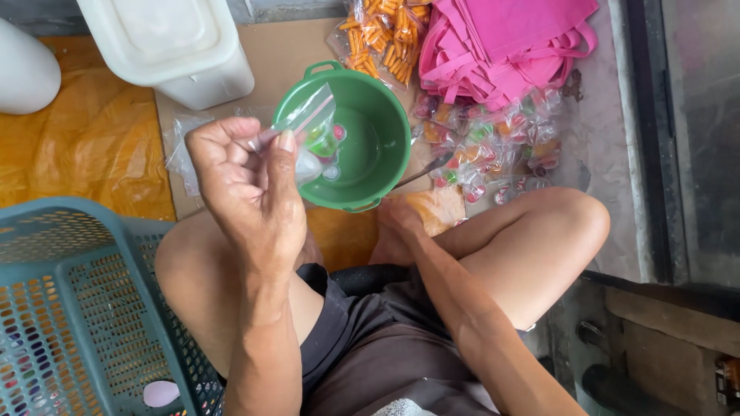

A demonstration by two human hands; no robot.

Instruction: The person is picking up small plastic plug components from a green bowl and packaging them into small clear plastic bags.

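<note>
My left hand (247,185) is raised in front of me, pinching the top of a small clear plastic bag (308,127) that holds a few coloured jelly cups. The bag hangs over a green plastic bowl (385,146) on the floor, which has a couple of jelly cups at its bottom. My right hand (397,223) is low, by the bowl's near rim and my crossed legs, mostly closed; whether it holds anything is hidden.
A heap of bagged jelly cups (493,150) lies right of the bowl, pink cloth bags (501,42) behind it. Orange stick snacks in bags (381,35) are at the back. A white tub (169,46) stands back left, a teal mesh basket (69,308) at my left.
</note>
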